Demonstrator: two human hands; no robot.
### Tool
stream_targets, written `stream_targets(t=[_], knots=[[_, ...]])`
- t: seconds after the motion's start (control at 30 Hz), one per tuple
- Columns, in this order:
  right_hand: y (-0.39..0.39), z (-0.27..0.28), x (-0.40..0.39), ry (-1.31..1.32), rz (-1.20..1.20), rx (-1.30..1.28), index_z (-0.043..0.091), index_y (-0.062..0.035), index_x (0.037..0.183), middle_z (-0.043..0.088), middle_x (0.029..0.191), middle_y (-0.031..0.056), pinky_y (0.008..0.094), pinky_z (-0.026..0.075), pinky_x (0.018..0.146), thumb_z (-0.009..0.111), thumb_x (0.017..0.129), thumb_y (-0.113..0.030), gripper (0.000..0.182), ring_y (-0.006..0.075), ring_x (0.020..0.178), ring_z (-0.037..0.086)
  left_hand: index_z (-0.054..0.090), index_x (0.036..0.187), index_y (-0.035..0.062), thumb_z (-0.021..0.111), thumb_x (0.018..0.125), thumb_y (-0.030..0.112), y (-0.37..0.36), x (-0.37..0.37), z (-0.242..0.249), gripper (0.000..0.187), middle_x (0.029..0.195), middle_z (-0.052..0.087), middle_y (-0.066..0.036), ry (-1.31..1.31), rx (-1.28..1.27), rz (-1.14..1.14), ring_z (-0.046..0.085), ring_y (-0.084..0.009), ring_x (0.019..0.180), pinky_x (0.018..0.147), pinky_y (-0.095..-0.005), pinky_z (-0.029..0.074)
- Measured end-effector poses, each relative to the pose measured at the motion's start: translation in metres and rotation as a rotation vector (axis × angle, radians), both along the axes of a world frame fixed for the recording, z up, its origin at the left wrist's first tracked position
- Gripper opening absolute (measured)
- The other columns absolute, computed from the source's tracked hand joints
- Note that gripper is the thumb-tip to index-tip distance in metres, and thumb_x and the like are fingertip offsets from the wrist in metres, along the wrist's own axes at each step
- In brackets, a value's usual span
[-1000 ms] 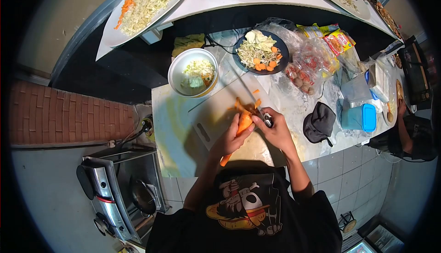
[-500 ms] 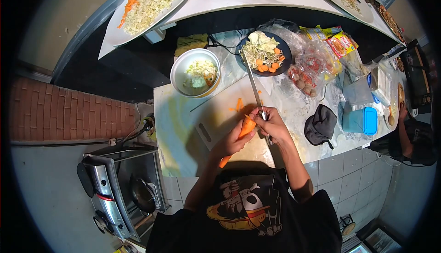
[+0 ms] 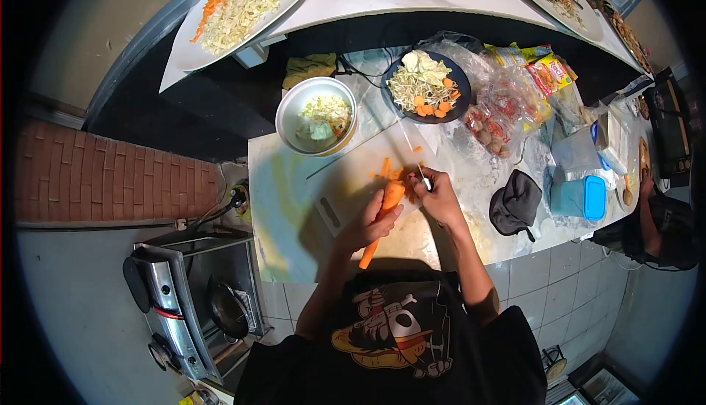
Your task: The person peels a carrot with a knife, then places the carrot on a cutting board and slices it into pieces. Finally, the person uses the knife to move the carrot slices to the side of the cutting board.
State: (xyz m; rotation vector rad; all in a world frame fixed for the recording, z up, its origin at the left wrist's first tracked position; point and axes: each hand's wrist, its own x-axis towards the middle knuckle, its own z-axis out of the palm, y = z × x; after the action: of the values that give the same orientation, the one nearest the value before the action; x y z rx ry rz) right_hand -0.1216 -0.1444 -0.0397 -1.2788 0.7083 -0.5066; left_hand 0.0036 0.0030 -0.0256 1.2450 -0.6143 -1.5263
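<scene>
Carrot (image 3: pixel 393 196), held above the near part of the cutting board (image 3: pixel 364 156), its thick end pointing away from the person and its thin end projecting below the left hand (image 3: pixel 365 228). The left fingers are curled closely around the root; the right hand (image 3: pixel 441 201) is closed on the knife (image 3: pixel 413 148), whose blade extends toward the board's far end, apart from the carrot. Orange scraps (image 3: pixel 386 167) lie on the board just beyond the root. From these, the step in hand is judged to be paring or trimming. Any further stroke would call for a steady left grip, the blade brought to the carrot's surface at a shallow angle, and the left fingertips kept behind the edge. Whether the carrot touches the board cannot be told. Beyond the board's left side stands a bowl (image 3: pixel 293 107); beyond its far end, a dark plate (image 3: pixel 461 76); to its right, a dark cap (image 3: pixel 513 201).
</scene>
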Motion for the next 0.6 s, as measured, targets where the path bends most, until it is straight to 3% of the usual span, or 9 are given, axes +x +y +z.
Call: stream_targets(t=[0.1, 0.17, 0.2, 0.27, 0.4, 0.47, 0.53, 0.6], knots=[[-0.004, 0.017, -0.006, 0.195, 0.097, -0.174, 0.063, 0.0047, 0.094, 0.061, 0.065, 0.0075, 0.0293, 0.044, 0.054, 0.061, 0.094, -0.010, 0.015, 0.0122, 0.057, 0.056, 0.038, 0.135, 0.0064, 0.049, 0.102, 0.013, 0.000, -0.002, -0.002, 0.036, 0.097, 0.049, 0.000, 0.038, -0.095, 0.021, 0.043, -0.0050, 0.066, 0.060, -0.0214, 0.040], [-0.001, 0.023, -0.006, 0.320, 0.058, -0.282, 0.062, 0.0052, 0.093, 0.064, 0.068, 0.0179, 0.0352, 0.046, 0.057, 0.062, 0.092, -0.010, 0.016, 0.0238, 0.058, 0.062, 0.038, 0.135, 0.0054, 0.049, 0.101, 0.011, -0.002, -0.002, 0.005, 0.036, 0.102, 0.050, -0.002, 0.020, -0.131, 0.044, 0.043, -0.0057, 0.068, 0.062, -0.0221, 0.041], [0.001, 0.032, -0.007, 0.320, 0.060, -0.283, 0.062, 0.0052, 0.093, 0.064, 0.068, 0.0179, 0.0352, 0.046, 0.057, 0.062, 0.092, -0.010, 0.016, 0.0238, 0.058, 0.062, 0.037, 0.137, 0.0059, 0.049, 0.101, 0.010, -0.003, -0.001, 0.008, 0.038, 0.105, 0.051, -0.003, 0.067, -0.125, 0.068, 0.044, -0.0062, 0.069, 0.062, -0.0226, 0.041], [0.006, 0.051, -0.010, 0.439, 0.089, -0.467, 0.060, 0.0052, 0.093, 0.064, 0.073, 0.0256, 0.0411, 0.047, 0.060, 0.064, 0.090, -0.010, 0.016, 0.0370, 0.062, 0.063, 0.036, 0.138, 0.0064, 0.049, 0.101, 0.010, -0.003, -0.002, 0.019, 0.040, 0.108, 0.051, -0.004, 0.115, -0.117, 0.095, 0.044, -0.0067, 0.070, 0.063, -0.0230, 0.042], [0.017, 0.059, -0.023, 0.352, 0.076, -0.589, 0.061, 0.0033, 0.091, 0.062, 0.066, 0.0211, 0.0384, 0.045, 0.053, 0.069, 0.089, -0.015, 0.020, 0.0299, 0.053, 0.062, 0.028, 0.146, 0.0095, 0.051, 0.100, 0.008, -0.001, 0.006, 0.028, 0.051, 0.107, 0.052, -0.005, 0.183, -0.058, 0.164, 0.049, -0.0089, 0.075, 0.070, -0.0225, 0.046], [0.020, 0.068, -0.027, 0.327, 0.171, -0.611, 0.061, 0.0037, 0.090, 0.061, 0.066, 0.0235, 0.0406, 0.045, 0.053, 0.071, 0.087, -0.018, 0.024, 0.0372, 0.056, 0.061, 0.025, 0.148, 0.0111, 0.054, 0.098, 0.007, -0.002, 0.006, 0.031, 0.058, 0.108, 0.051, -0.004, 0.202, -0.070, 0.141, 0.049, -0.0092, 0.078, 0.072, -0.0224, 0.046], [0.022, 0.075, -0.031, 0.331, 0.189, -0.637, 0.060, 0.0038, 0.089, 0.060, 0.064, 0.0227, 0.0415, 0.045, 0.053, 0.072, 0.087, -0.021, 0.027, 0.0384, 0.056, 0.060, 0.022, 0.150, 0.0102, 0.060, 0.091, 0.003, -0.003, 0.001, 0.046, 0.071, 0.109, 0.047, -0.003, 0.018, -0.114, 0.146, 0.046, -0.0096, 0.085, 0.076, -0.0238, 0.045], [0.024, 0.085, -0.034, 0.334, 0.208, -0.663, 0.060, 0.0038, 0.089, 0.059, 0.062, 0.0220, 0.0425, 0.045, 0.053, 0.073, 0.087, -0.024, 0.030, 0.0397, 0.056, 0.060, 0.022, 0.149, 0.0095, 0.063, 0.088, 0.002, 0.000, -0.001, 0.045, 0.074, 0.110, 0.046, -0.002, 0.027, -0.207, 0.137, 0.046, -0.0095, 0.090, 0.078, -0.0244, 0.044]])
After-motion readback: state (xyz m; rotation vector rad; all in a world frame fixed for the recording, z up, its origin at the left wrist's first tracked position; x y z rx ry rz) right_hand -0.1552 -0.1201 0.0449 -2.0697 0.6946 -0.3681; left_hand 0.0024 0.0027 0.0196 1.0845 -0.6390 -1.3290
